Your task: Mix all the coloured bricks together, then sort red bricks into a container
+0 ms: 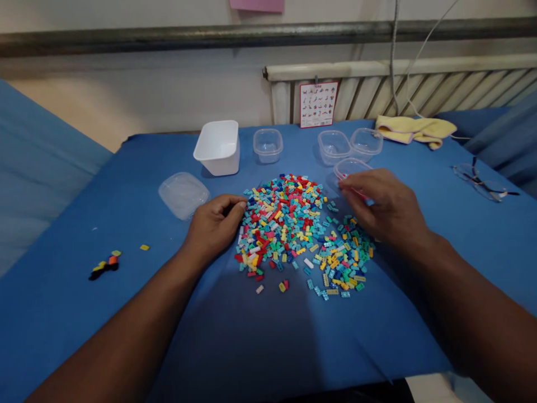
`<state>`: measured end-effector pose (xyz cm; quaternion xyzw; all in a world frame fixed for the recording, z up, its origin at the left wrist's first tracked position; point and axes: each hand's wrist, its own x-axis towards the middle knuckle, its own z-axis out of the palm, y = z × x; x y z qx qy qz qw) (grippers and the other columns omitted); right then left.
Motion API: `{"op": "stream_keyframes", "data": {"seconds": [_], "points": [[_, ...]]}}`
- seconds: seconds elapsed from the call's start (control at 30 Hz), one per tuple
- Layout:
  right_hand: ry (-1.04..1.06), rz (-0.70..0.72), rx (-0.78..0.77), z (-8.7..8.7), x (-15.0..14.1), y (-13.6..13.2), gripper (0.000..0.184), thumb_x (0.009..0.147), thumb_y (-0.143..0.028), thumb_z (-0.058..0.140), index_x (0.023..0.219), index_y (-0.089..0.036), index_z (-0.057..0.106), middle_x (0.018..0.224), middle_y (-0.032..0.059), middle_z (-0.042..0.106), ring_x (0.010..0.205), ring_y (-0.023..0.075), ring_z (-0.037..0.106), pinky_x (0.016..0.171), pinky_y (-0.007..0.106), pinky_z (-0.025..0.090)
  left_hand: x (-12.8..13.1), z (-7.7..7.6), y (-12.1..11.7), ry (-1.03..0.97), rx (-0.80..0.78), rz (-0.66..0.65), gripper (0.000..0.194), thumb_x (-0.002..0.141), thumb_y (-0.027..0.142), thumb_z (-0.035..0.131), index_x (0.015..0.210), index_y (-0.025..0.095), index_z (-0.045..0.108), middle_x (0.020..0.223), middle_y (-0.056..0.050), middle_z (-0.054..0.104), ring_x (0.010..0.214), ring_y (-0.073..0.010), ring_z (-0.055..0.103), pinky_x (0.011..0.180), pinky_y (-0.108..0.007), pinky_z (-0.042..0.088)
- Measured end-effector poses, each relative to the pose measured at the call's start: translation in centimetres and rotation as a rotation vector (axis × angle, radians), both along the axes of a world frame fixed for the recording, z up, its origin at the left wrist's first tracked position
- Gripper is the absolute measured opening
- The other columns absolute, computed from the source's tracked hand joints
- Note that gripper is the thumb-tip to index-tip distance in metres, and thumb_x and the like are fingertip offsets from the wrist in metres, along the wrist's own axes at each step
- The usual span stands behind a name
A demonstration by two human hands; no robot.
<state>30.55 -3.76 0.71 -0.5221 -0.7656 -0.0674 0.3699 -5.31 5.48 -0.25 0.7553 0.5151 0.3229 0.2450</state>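
Observation:
A big pile of small toy building bricks [285,215] in red, teal, yellow, white and blue is spread over the middle of the table. My left hand [218,226] rests at its left edge, thumb and forefinger closed together against the bricks; whether a brick is between them is hidden. Right of it lies a smaller heap of bricks [346,252], mostly teal, green and yellow. My right hand [386,204] is above that heap's far side, fingers bent together at a clear tub [352,163] with red pieces in it. The hand covers much of this tub, and its fingertips' contents are unclear.
Behind the pile stand a white tub [220,148], a clear tub [268,146] and two more clear tubs [334,148]. A clear lid [183,195] lies left. Joined bricks [107,265] sit far left; glasses [482,182] and a yellow cloth [413,130] are right.

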Motion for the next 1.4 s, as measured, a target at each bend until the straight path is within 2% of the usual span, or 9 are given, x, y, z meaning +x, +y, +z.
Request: {"op": "stream_keyframes", "data": {"seconds": [0.1, 0.17, 0.4, 0.6, 0.73, 1.0, 1.17, 1.33, 1.4], "points": [[-0.073, 0.335, -0.115, -0.4, -2.2, -0.2, 0.022, 0.11, -0.023, 0.063, 0.126, -0.026, 0.079, 0.127, 0.012, 0.081, 0.115, 0.0308, 0.077, 0.101, 0.05, 0.063, 0.0, 0.0, 0.0, -0.004, -0.001, 0.006, 0.027, 0.099, 0.042, 0.067, 0.107, 0.025, 0.086, 0.103, -0.003, 0.085, 0.095, -0.0229, 0.078, 0.089, -0.035, 0.062], [-0.133, 0.456, -0.183, -0.5, -2.5, -0.2, 0.022, 0.112, -0.022, 0.06, 0.122, -0.022, 0.08, 0.126, 0.0136, 0.081, 0.114, 0.0288, 0.078, 0.099, 0.046, 0.063, 0.0, 0.0, -0.1, -0.007, -0.003, 0.004, 0.027, 0.099, 0.042, 0.067, 0.107, 0.025, 0.086, 0.103, -0.003, 0.085, 0.095, -0.0229, 0.078, 0.089, -0.035, 0.062], [-0.157, 0.321, -0.216, -0.2, -0.7, -0.2, 0.018, 0.111, -0.022, 0.059, 0.117, -0.021, 0.076, 0.108, 0.0117, 0.082, 0.099, 0.0282, 0.076, 0.089, 0.044, 0.06, -0.2, -0.4, 0.0, -0.009, -0.008, 0.004, 0.027, 0.1, 0.042, 0.066, 0.109, 0.026, 0.086, 0.103, -0.002, 0.085, 0.096, -0.0222, 0.078, 0.093, -0.036, 0.062], [-0.094, 0.581, -0.312, 0.2, -1.6, -1.2, 0.032, 0.1, -0.008, 0.059, 0.125, -0.023, 0.073, 0.105, 0.0081, 0.079, 0.094, 0.0243, 0.073, 0.085, 0.039, 0.057, -0.1, -0.2, 0.0, -0.012, 0.002, -0.01, 0.027, 0.1, 0.04, 0.066, 0.108, 0.026, 0.087, 0.104, -0.002, 0.085, 0.097, -0.0219, 0.078, 0.091, -0.035, 0.062], [-0.084, 0.577, -0.352, 0.7, -1.3, -1.6, 0.027, 0.1, -0.01, 0.06, 0.121, -0.021, 0.073, 0.095, 0.0064, 0.076, 0.085, 0.0224, 0.069, 0.08, 0.037, 0.053, 0.0, -0.3, -0.1, -0.026, -0.007, -0.006, 0.026, 0.1, 0.04, 0.066, 0.107, 0.026, 0.087, 0.102, -0.001, 0.085, 0.094, -0.0212, 0.078, 0.089, -0.033, 0.062], [-0.08, 0.657, -0.344, 0.4, -2.9, -1.7, 0.043, 0.096, -0.006, 0.058, 0.134, -0.023, 0.071, 0.126, 0.0108, 0.08, 0.112, 0.0269, 0.073, 0.101, 0.046, 0.058, -0.1, -0.2, -0.1, -0.008, -0.013, -0.005, 0.027, 0.1, 0.041, 0.066, 0.108, 0.026, 0.087, 0.102, -0.002, 0.085, 0.094, -0.0217, 0.077, 0.09, -0.034, 0.062], [-0.075, 0.627, -0.353, 1.2, -3.4, -2.1, 0.033, 0.099, -0.01, 0.057, 0.123, -0.022, 0.074, 0.1, 0.0076, 0.079, 0.09, 0.0243, 0.073, 0.085, 0.041, 0.06, -0.1, -0.4, 0.0, 0.001, -0.013, -0.007, 0.029, 0.1, 0.044, 0.065, 0.109, 0.025, 0.087, 0.105, -0.003, 0.085, 0.097, -0.0231, 0.078, 0.092, -0.035, 0.063], [-0.082, 0.684, -0.388, 1.3, -3.6, -2.4, 0.041, 0.095, -0.006, 0.058, 0.129, -0.024, 0.074, 0.129, 0.0096, 0.081, 0.121, 0.026, 0.075, 0.11, 0.045, 0.058, -0.1, -0.3, 0.0, 0.019, -0.009, -0.002, 0.03, 0.1, 0.043, 0.065, 0.11, 0.025, 0.086, 0.106, -0.004, 0.085, 0.098, -0.0232, 0.078, 0.092, -0.035, 0.063], [-0.09, 0.692, -0.415, 1.4, -3.7, -2.5, 0.04, 0.096, -0.007, 0.058, 0.127, -0.025, 0.074, 0.129, 0.0088, 0.081, 0.12, 0.0254, 0.075, 0.11, 0.045, 0.058, -0.1, -0.2, -0.1, 0.018, -0.008, -0.007, 0.03, 0.1, 0.043, 0.065, 0.11, 0.025, 0.086, 0.106, -0.004, 0.085, 0.097, -0.0232, 0.078, 0.093, -0.036, 0.063]]}}
